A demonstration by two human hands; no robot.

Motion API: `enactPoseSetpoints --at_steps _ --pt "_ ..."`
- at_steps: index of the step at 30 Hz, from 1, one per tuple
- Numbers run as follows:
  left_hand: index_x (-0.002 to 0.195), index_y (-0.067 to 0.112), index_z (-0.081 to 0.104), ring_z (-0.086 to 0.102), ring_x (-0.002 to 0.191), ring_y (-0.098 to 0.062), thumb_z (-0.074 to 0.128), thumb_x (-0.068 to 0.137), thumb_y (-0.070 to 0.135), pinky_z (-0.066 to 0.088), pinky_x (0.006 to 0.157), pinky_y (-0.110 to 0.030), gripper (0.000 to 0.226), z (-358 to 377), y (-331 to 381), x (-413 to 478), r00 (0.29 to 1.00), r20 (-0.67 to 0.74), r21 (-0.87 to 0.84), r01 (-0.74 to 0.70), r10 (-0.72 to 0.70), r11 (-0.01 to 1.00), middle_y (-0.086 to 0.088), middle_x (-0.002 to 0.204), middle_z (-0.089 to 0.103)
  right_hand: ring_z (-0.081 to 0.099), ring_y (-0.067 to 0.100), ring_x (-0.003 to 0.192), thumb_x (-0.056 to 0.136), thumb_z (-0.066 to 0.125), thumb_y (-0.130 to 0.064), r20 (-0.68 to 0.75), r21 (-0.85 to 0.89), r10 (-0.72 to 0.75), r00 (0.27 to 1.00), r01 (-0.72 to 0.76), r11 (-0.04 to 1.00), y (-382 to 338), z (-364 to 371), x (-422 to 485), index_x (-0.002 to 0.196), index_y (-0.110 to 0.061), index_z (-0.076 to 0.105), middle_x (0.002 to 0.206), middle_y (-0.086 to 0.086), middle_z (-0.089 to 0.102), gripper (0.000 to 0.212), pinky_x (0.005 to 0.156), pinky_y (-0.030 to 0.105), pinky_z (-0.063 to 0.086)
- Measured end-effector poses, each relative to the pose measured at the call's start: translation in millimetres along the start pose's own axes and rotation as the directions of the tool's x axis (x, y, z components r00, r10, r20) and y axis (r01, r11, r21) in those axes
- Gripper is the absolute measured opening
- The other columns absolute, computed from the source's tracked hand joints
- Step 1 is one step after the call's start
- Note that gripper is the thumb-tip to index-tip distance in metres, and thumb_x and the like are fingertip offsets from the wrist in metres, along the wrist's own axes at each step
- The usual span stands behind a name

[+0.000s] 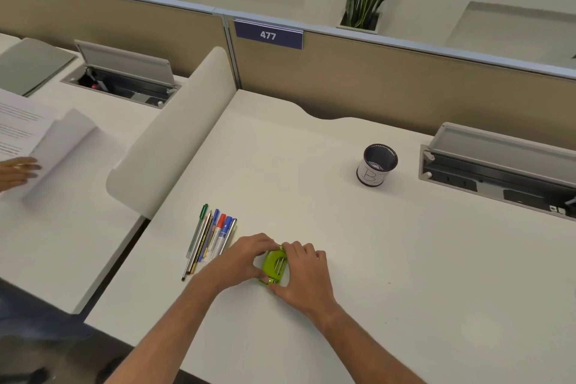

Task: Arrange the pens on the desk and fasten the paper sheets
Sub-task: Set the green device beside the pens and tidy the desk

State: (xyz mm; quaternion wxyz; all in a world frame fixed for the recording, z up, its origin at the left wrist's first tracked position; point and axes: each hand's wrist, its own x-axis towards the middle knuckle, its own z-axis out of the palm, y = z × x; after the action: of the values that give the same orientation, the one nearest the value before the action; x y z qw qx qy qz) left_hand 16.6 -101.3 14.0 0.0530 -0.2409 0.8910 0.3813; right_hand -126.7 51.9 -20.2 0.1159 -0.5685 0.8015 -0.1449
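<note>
While both hands grip the green stapler, it sits on the desk just beside the row of pens.

The left hand curls its fingers round the tool's left side and the right hand pinches its right side and near end, so both are closed on it. I judge it light, hard and stiff, with smooth plastic and a hinged top that may swing open; holding the two long sides looks safest. The pens lie parallel, just left of the left hand. A mesh pen cup stands well apart, far right. The paper sheets, thin and floppy, are on the neighbouring desk, under another person's hand.
</note>
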Motion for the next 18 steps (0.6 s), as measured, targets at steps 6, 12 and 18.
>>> enactPoseSetpoints --at_steps 6,12,18 --pt "0.146 0.021 0.065 0.058 0.136 -0.017 0.099 0.069 0.023 0.053 0.109 -0.036 0.084 1.2 3.6 -3.9 0.999 -0.042 0.112 0.000 0.005 0.994 0.001 0.148 0.057 0.048 0.022 0.135 0.073 0.059 -0.087 0.084 0.015 0.010 0.996 -0.011 1.000 24.3 -14.0 -19.8 0.158 -0.029 0.036 0.151 -0.008 0.050 0.106 0.112 0.047 0.037" --pt "0.154 0.024 0.057 0.020 0.162 -0.021 0.107 0.056 0.033 0.031 0.124 -0.041 0.110 13.4 21.3 -2.7 0.986 -0.142 0.154 -0.070 0.092 0.986 0.009 0.162 0.044 0.040 0.019 0.147 0.077 0.065 -0.084 -0.082 0.103 0.268 0.960 -0.259 0.960 122.3 -41.7 -112.2 0.154 -0.036 0.050 0.157 -0.009 0.047 0.092 0.121 0.041 0.022" --pt "0.155 0.029 0.055 0.017 0.166 -0.022 0.091 0.080 0.048 0.033 0.129 -0.050 0.085 62.1 76.4 18.6 0.959 -0.138 0.150 -0.227 0.247 0.962 0.008 0.168 0.042 0.033 0.023 0.150 0.070 0.074 -0.083 -0.123 0.109 0.516 0.848 -0.505 0.856 191.4 -59.6 -184.8 0.150 -0.039 0.052 0.161 -0.011 0.040 0.094 0.121 0.051 0.028"
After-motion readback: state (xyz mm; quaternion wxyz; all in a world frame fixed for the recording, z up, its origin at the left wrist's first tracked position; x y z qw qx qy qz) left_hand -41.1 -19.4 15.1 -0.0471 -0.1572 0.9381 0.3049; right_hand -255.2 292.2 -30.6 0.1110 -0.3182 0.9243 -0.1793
